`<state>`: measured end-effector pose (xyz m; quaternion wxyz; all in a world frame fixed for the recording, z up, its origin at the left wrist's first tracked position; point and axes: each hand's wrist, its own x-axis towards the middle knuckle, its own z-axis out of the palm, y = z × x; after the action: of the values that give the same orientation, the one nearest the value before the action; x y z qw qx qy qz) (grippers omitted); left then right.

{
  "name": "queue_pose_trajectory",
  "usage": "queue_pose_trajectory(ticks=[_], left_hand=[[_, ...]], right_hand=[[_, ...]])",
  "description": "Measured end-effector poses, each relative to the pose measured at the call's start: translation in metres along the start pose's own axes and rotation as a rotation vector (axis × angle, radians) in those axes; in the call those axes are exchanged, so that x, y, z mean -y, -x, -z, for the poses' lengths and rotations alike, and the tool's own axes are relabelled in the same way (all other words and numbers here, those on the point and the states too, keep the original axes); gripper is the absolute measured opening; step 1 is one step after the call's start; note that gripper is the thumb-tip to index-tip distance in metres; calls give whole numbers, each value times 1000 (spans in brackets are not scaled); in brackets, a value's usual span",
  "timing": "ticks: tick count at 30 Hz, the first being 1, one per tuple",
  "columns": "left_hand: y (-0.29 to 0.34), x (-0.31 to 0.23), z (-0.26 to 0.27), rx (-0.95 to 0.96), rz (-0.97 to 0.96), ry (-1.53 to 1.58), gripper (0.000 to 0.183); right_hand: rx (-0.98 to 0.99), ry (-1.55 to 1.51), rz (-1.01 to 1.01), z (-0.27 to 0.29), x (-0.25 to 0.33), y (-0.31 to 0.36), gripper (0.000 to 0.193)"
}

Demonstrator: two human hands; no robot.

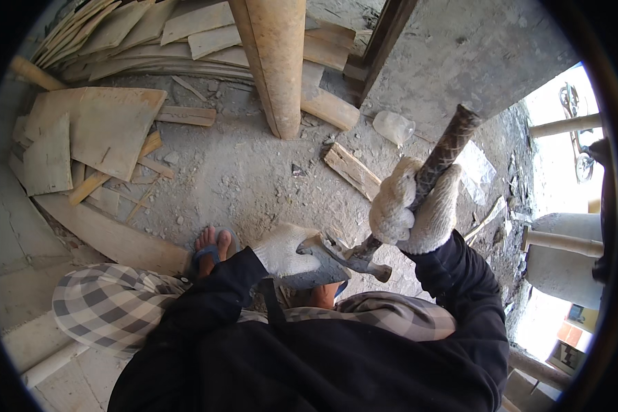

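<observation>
My right hand (413, 206), in a white knit glove, is wrapped around the dark, ribbed handle (450, 141) of a claw hammer. The handle's end points up and away to the right. Close to my lap is the hammer head (376, 270), its claw side turned toward my left hand. My left hand (281, 250), also gloved in white, is closed on a grey, flat-sided piece (316, 273) whose kind I cannot make out. The claw lies against or just over that piece; I cannot tell whether they touch. The glove hides part of the piece.
A thick round post (275, 69) stands ahead. Stacked thin boards (137, 34) lie behind it, with broken panels (93, 130) at left. A wood block (353, 170) and a clear plastic cup (393, 127) lie on the dusty floor. A grey panel (467, 48) leans at far right.
</observation>
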<state>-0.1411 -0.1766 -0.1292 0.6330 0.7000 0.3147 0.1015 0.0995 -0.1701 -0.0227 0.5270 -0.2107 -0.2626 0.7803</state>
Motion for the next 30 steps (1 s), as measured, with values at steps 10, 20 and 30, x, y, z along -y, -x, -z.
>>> queue_pose_trajectory(ticks=[10,20,30], left_hand=[[-69,-39,0,-436,103,-329,48],[-64,-60,-30,203,415,127,50],[-79,-76,27,-433,142,-526,44]], right_hand=[[-327,75,358,26,77,-27,51],[-757,-131,610,67,48,106,49],[-695,583,1046,34,45,149,53]])
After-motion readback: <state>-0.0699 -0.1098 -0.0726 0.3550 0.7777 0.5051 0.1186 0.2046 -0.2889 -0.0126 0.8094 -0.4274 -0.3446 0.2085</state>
